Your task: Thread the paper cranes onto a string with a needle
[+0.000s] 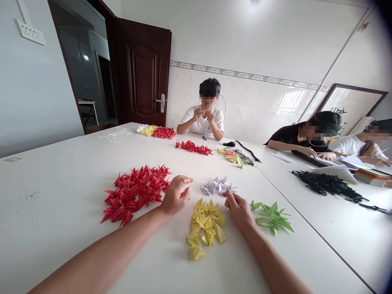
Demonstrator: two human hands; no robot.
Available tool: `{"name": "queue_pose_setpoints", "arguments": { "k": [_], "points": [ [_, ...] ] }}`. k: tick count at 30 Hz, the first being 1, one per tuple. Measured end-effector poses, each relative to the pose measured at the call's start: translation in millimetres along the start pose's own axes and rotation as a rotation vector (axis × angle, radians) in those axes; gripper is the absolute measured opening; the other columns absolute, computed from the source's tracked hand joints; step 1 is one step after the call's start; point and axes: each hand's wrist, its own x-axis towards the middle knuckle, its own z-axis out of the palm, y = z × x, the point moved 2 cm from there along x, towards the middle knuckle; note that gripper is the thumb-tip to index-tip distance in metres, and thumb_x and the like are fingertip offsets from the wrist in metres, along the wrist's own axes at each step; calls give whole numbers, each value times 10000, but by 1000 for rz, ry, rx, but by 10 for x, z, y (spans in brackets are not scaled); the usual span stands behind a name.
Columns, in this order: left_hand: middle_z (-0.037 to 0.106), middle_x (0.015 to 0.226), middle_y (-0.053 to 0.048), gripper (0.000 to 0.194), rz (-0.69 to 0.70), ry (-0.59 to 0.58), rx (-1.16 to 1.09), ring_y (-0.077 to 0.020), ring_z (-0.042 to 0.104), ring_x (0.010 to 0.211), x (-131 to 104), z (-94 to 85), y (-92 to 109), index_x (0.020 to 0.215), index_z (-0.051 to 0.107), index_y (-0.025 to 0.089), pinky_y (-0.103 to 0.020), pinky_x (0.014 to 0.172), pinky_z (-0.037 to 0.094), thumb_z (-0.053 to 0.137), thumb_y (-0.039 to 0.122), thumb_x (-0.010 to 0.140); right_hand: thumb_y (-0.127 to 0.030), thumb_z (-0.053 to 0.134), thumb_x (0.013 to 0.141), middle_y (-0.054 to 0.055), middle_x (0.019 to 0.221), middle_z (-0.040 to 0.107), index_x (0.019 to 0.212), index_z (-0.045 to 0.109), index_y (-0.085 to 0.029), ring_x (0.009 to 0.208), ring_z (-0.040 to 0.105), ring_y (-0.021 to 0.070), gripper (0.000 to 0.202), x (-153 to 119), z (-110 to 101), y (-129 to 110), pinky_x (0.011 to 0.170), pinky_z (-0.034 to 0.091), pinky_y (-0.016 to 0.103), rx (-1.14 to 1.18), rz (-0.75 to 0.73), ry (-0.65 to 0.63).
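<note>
Two hands by the yellow pile [207, 223]

The left hand [176, 197], beyond the pile's left side, curls with thumb and forefinger apart. The right hand [239, 208], just right of it, presses thumb to fingers; anything pinched is too small to tell. Red pile [137, 192] left, green pile [273, 218] right, white pile [217, 186] beyond.

A dark red door [142, 73] stands open at upper left beside a half-tiled wall [245, 96], with a white table [45, 237] filling the lower frame.
</note>
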Motion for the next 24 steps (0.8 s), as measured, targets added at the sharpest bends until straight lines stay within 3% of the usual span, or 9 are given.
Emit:
{"name": "queue_pose_setpoints", "arguments": {
  "k": [5,7,9,13,19,24],
  "points": [
    [552,1082,-108,376,276,-301,-143,-235,520,1039,-92,4,307,1125,512,186,-400,896,447,553,266,760,-628,404,799,20,575,538,765,667,-134,538,461,152,561,2,-10,-25,531,351,256,22,13,-5],
    [515,1162,-122,512,304,-436,-179,-259,490,1095,-137,40,360,1190,472,197,-406,933,424,618,316,715,-630,383,806,23,586,542,760,660,-135,531,453,148,569,1,-18,-37,527,347,254,27,15,-11],
    [491,1205,-120,589,283,-501,-182,-266,471,1124,-162,80,359,1236,430,216,-401,948,416,648,304,695,-627,371,812,17,579,529,739,647,-142,514,436,140,563,-3,-25,-49,515,340,249,29,17,-23],
    [515,1167,-101,465,173,-424,-136,-231,499,1085,-149,127,272,1231,425,235,-375,914,442,548,213,783,-628,441,772,-14,519,474,625,578,-165,465,384,119,505,-22,-31,-70,470,308,234,16,24,-39],
    [548,1067,-79,314,10,-289,-117,-183,552,938,-98,122,188,1157,488,222,-289,733,498,465,210,843,-575,553,713,-43,476,438,557,501,-181,453,347,101,427,-29,-31,-77,453,286,222,-9,47,-37],
    [557,1038,-80,214,-87,-230,-131,-175,568,906,-79,125,138,1012,564,201,-281,700,510,439,172,840,-544,504,755,-37,495,443,596,518,-182,477,381,116,395,10,-68,-16,478,318,233,-20,60,104]
  ]
}}
